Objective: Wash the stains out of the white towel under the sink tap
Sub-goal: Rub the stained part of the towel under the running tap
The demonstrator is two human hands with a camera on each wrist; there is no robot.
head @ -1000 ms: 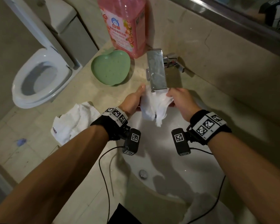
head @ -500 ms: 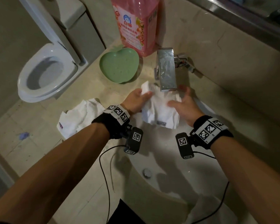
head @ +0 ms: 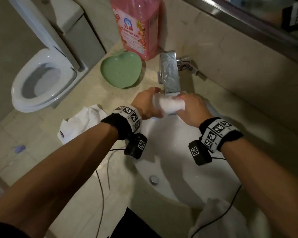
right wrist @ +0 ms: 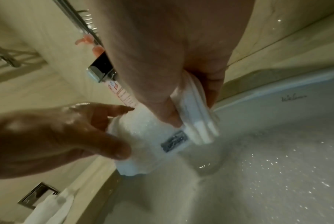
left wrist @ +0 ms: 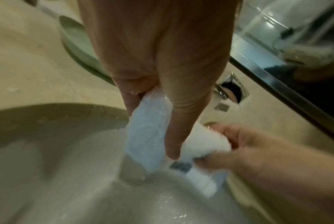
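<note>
A wet white towel (head: 169, 104) is bunched into a thick roll just under the spout of the chrome tap (head: 169, 73), above the white sink basin (head: 175, 152). My left hand (head: 145, 104) grips its left end, fingers and thumb wrapped round the cloth (left wrist: 147, 128). My right hand (head: 190, 109) grips the right end, thumb over the folded layers (right wrist: 196, 121). A small dark label (right wrist: 174, 141) shows on the underside of the towel. Its surface glistens wet.
A pink detergent bottle (head: 136, 26) and a green heart-shaped dish (head: 121, 71) stand on the counter left of the tap. A second white towel (head: 81, 122) lies at the counter's left edge, another cloth (head: 218, 219) at the sink's front rim. A toilet (head: 41, 79) stands left. The drain (head: 153, 179) sits low in the basin.
The towel, hanging loose and spread between my hands before, is now gathered into a tight roll. Both hands have closed in toward each other under the spout.
</note>
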